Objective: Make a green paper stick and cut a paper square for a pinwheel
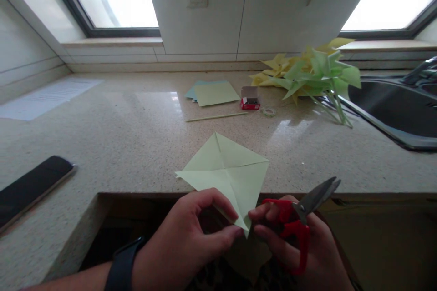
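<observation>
A pale green square of paper [218, 163] with creases and cuts along its diagonals lies partly on the counter, its lower part overhanging the front edge. My left hand [191, 236] pinches the paper near its lowest corner between thumb and fingers. In my right hand [317, 245] rests a pair of scissors [302, 218] with red handles, the blades pointing up and to the right, away from the paper. The right thumb and fingertips are at the paper's lower corner; whether they grip it I cannot tell.
On the stone counter [136, 145] are several coloured sheets [218, 93], a thin stick [216, 117], a small red box [250, 99], a tape roll [268, 112] and paper pinwheels [307, 70]. A phone [36, 188] lies left, a printed sheet [48, 96] behind it. A sink [396, 109] is right.
</observation>
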